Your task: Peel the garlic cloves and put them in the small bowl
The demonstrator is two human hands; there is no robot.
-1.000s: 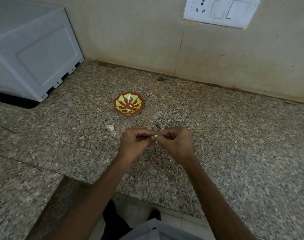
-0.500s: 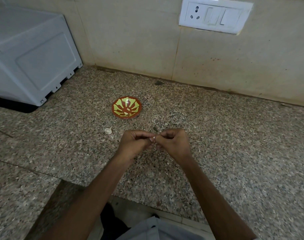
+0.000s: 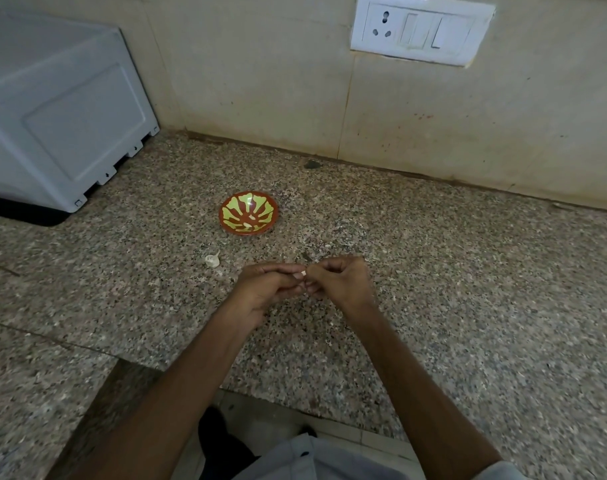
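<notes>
Head view: the left hand (image 3: 265, 291) and the right hand (image 3: 341, 284) meet fingertip to fingertip above the tabletop (image 3: 468, 289), a polished granite slab with a fine speckle of brown, grey and black. Both hands have their fingers curled and together pinch one garlic clove (image 3: 303, 274), of which only a small whitish sliver shows between the thumbs and forefingers; how far it is peeled cannot be told. The small bowl (image 3: 248, 213) stands on the tabletop beyond the hands, well apart from them. It is round, shallow and glossy, with a red-brown rim and a yellow-green petal pattern inside. A loose garlic piece (image 3: 212, 260), pale and papery with a short stem, lies between the bowl and the left hand. A white moulded-plastic appliance (image 3: 63, 116) sits at far left, and a white rectangular switch plate (image 3: 420, 29) is set in the beige tiled wall (image 3: 260, 81).
</notes>
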